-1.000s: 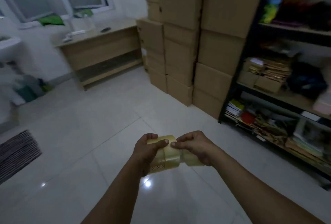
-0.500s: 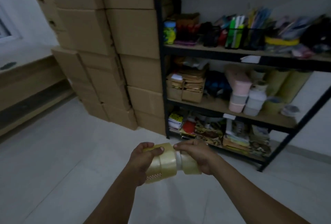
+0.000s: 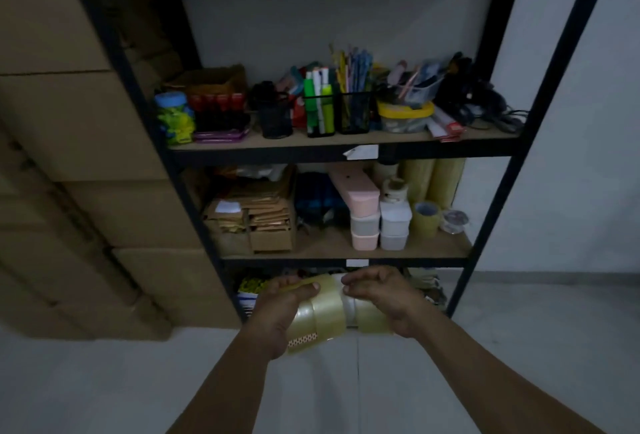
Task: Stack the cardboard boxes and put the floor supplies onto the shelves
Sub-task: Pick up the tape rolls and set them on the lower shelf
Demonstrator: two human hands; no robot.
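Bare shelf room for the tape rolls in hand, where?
Middle shelf: a bare patch between the brown box and the stacked tubs, and a front strip right of the tubs, before the shelved tape. Top shelf is packed end to end. Below that, the left hand and right hand, holding the tape rolls, block the view.

Markers [image 3: 327,101] are kept in black mesh cups [image 3: 355,118]. A yellow-lidded tub [image 3: 403,118] is set beside them. Pink and white containers [image 3: 377,225] are stacked lower down. A pale floor [image 3: 104,381] is seen below.
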